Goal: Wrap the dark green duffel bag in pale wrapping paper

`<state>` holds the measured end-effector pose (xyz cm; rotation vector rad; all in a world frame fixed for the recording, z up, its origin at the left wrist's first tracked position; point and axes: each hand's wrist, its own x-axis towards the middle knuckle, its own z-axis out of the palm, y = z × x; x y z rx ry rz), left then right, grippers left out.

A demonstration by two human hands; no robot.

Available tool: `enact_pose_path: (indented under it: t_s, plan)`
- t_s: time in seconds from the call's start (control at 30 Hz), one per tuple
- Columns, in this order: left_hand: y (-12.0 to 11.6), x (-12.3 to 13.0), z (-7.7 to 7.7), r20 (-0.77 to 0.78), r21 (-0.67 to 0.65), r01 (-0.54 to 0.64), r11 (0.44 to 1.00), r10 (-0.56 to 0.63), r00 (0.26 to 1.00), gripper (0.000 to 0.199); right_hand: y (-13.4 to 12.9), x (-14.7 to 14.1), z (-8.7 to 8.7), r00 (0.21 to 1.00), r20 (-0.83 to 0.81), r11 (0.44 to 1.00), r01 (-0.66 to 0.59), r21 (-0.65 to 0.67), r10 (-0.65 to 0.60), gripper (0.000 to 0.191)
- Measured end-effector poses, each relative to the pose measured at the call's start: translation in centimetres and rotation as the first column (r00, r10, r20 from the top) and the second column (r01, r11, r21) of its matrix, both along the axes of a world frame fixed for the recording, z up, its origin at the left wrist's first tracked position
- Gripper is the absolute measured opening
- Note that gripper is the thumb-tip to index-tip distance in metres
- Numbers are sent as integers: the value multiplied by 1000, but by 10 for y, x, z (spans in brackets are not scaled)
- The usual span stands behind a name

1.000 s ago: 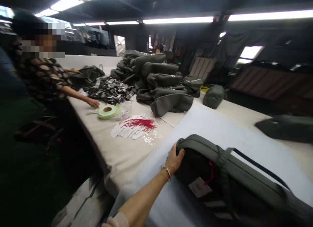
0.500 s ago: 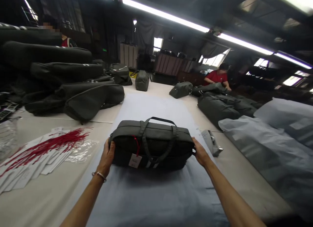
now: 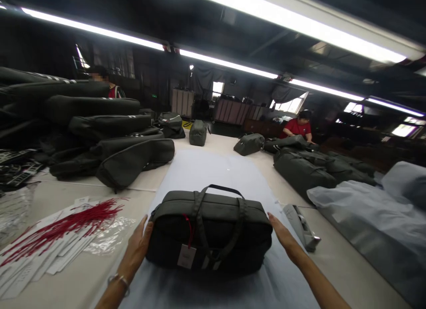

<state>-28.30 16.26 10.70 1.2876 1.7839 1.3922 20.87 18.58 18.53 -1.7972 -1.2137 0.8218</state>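
A dark green duffel bag point(image 3: 173, 211) rests upright on the white cloth point(image 3: 216, 162) in front of me, its handles standing up. From its front hangs a white tag point(image 3: 187, 256) on a red cord. Against the bag's left end lies my left hand point(image 3: 137, 242), fingers stretched out; a bracelet circles that wrist. At the right end, my right hand point(image 3: 284, 238) has its fingers extended along the side, not wrapped round the bag. Whether its fingertips press on the fabric I cannot tell.
White tags with red cords point(image 3: 66, 238) lie to the left, by clear plastic. Dark bags point(image 3: 133, 162) are piled behind them. A grey tape dispenser point(image 3: 301, 227) stands at right, near plastic-wrapped bags point(image 3: 362, 229). A person in red point(image 3: 297, 128) works at the far right.
The view has tilted up, so the bag sits lower in it. My fingers, earlier curled round the bag's ends, have straightened and loosened at both sides.
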Motion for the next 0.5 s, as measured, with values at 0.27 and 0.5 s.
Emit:
enact_pose_path:
  t_s: [0.27, 0.5]
  plan:
    - [59, 121, 147, -714, 198, 508, 839, -232, 660, 66, 66, -74, 57, 807, 406, 882, -471, 8, 428, 69]
    - [117, 195, 136, -756, -391, 455, 800, -561, 337, 60, 93, -102, 57, 598, 319, 656, -746, -113, 735, 43]
